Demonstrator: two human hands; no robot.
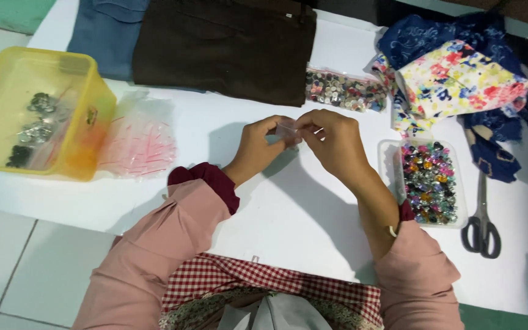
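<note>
White bench (288, 208) carries a yellow tub (32, 116), dark folded cloth (227, 46), floral fabric (459, 79), scissors (481, 226) and a tray of coloured beads (429, 183). Above its middle, the left hand (258, 146) and right hand (334, 143) meet fingertip to fingertip, each grip pinched on a small clear bag (288, 131), or so it seems. The bag lies between them, long axis crosswise, equally near both.

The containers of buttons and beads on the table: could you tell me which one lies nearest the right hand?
The clear rectangular tub of multicoloured beads, just beside the right hand; the clear bag of buttons lies farther up, and the yellow box is far left.
</note>
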